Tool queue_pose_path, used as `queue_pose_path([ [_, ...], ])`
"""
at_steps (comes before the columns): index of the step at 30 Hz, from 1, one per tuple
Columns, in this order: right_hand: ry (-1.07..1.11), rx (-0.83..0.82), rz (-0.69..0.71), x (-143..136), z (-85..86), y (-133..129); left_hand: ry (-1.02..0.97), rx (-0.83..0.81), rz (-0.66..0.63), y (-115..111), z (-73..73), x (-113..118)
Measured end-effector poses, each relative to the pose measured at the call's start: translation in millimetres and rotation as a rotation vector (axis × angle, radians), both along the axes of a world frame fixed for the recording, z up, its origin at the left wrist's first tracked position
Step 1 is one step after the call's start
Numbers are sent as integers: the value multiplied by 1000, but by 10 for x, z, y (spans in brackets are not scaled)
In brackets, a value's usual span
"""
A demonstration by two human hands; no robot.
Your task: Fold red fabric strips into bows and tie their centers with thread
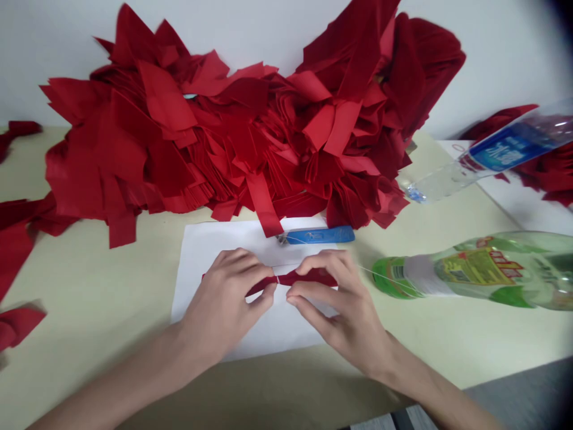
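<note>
One left hand [228, 298], grip clamped on the left half of a dark-red fabric strip [289, 278] above white paper [210, 239]; strip's waist pinched, white thread [278, 279] across; right hand [347, 298] at flared right half, clamping unclear.

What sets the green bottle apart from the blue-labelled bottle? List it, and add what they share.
Color: the green bottle is green-tinted with a yellow label; the blue-labelled bottle is clear.
Pose: in this view the green bottle runs nearly level; the blue-labelled bottle slants up to the right.
Thread: white thread runs to the green bottle; none shows at the blue-labelled bottle.
Shared: both are see-through and cut off by the right edge.
</note>
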State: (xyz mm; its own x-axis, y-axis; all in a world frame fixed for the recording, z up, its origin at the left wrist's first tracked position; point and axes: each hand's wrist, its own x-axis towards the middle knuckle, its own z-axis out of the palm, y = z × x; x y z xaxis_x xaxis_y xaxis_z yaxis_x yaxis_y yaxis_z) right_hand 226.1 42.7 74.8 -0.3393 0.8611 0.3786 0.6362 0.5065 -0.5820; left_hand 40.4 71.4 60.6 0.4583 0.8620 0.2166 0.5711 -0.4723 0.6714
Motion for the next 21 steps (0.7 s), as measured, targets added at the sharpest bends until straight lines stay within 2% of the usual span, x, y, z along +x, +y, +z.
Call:
queue_pose_path([
  [3,-52,116,-67,-3,-59,-90,-167,-223,98,30,6,-5],
  [6,-83,201,-92,16,-135,-153,-325,-566,136,63,38,-17],
  [9,-97,310,-174,31,-189,-177,-439,-864,168,93,87,-29],
  [11,-31,272,-244,41,-186,-156,-509,-995,116,106,123,-38],
  [12,29,184,-270,49,-169,-132,-515,-1036,34,107,139,-40],
  [14,174,-100,-266,74,-101,-70,-435,-1044,-177,99,160,-37],
  [16,270,-344,-192,110,-1,-16,-286,-938,-297,80,159,-21],
  [18,268,-394,-84,146,105,1,-198,-798,-231,71,135,-6],
  [21,136,-270,42,186,210,-48,-247,-725,31,123,84,-26],
])
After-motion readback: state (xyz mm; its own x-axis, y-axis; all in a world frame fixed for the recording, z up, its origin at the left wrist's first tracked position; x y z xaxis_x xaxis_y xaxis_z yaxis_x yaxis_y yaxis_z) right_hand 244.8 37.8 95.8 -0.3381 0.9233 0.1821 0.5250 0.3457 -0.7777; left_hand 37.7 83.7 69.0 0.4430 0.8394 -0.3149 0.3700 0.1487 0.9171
